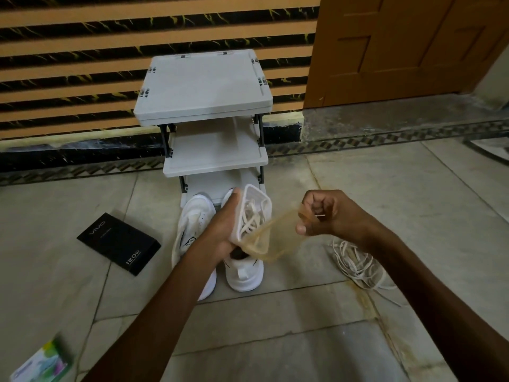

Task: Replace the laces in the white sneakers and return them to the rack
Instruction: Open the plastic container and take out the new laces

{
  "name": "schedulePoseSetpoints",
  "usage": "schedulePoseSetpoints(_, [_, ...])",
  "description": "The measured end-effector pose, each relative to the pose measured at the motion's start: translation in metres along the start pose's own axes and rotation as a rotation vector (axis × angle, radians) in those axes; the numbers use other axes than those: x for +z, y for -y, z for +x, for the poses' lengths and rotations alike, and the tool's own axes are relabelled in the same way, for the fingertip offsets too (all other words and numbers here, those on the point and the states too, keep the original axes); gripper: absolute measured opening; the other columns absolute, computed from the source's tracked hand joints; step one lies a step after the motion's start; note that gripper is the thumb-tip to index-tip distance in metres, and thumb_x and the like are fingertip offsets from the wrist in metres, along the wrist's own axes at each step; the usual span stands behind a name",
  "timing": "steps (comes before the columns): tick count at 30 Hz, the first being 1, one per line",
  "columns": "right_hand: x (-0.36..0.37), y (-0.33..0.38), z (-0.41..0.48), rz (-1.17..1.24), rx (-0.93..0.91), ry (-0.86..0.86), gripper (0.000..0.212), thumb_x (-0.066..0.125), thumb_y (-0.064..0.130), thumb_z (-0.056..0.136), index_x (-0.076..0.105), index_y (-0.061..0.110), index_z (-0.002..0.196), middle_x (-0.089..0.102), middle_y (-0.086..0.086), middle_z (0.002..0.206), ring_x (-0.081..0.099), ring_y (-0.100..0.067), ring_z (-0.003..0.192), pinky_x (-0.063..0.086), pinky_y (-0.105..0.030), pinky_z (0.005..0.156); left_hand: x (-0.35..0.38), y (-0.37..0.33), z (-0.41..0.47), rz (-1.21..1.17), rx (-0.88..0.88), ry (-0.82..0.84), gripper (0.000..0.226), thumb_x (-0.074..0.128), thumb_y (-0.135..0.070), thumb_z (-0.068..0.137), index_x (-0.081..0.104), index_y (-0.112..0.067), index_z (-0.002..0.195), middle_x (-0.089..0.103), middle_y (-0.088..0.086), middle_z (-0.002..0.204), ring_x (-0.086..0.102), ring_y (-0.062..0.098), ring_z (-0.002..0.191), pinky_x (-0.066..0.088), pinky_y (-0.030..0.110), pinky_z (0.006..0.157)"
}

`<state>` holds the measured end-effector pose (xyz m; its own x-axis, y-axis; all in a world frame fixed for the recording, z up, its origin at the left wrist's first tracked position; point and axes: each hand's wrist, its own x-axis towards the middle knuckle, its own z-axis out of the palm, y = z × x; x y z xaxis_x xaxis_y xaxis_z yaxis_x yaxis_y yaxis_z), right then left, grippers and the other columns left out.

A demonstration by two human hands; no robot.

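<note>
Two hands: left [220,230] grips clear box [257,190] w/ cream laces [252,216], right [327,213] pinches its yellowish wrap [275,244].

A black box [119,244] printed with 120W is lying flat on the floor tiles [413,202] at my nine o'clock. A colourful packet [41,365], blurred, is sitting at my seven o'clock. A wooden door [399,45] is standing at my one o'clock, adjoining the striped wall [82,51].
</note>
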<state>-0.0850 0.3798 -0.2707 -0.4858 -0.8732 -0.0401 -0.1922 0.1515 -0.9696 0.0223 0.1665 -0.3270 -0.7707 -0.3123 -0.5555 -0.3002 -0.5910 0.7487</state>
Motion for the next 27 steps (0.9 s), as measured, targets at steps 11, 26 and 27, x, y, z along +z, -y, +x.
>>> schedulePoseSetpoints(11, [0.047,-0.101,-0.047,-0.919,-0.252,0.098,0.017,0.065,0.024,0.065,0.051,0.024,0.073,0.051,0.008,0.079,0.047,-0.010,0.071,0.044,-0.032,0.056,0.001,0.001,0.002,-0.218,-0.035,0.031,0.061,0.034,-0.062,0.095,0.061,-0.014,0.122,0.072,0.012,0.103,0.067,0.028,0.091,0.050,0.045,0.079])
schedulePoseSetpoints(26, [0.045,-0.015,0.004,-0.416,-0.185,-0.409,0.041,0.078,0.034,0.079,0.067,0.017,0.115,0.066,0.006,0.108,0.065,-0.004,0.077,0.054,-0.018,0.062,0.017,0.015,0.001,-0.113,-0.077,0.110,0.069,0.043,-0.065,0.091,0.055,-0.010,0.132,0.059,0.021,0.132,0.056,0.035,0.122,0.046,0.048,0.101])
schedulePoseSetpoints(27, [0.044,-0.008,0.011,-0.488,-0.128,-0.317,0.053,0.080,0.038,0.075,0.063,0.018,0.122,0.064,0.005,0.115,0.065,-0.004,0.078,0.055,-0.019,0.066,0.020,0.015,0.001,-0.125,-0.076,0.116,0.068,0.045,-0.063,0.091,0.056,-0.010,0.131,0.058,0.021,0.133,0.056,0.035,0.122,0.046,0.047,0.101])
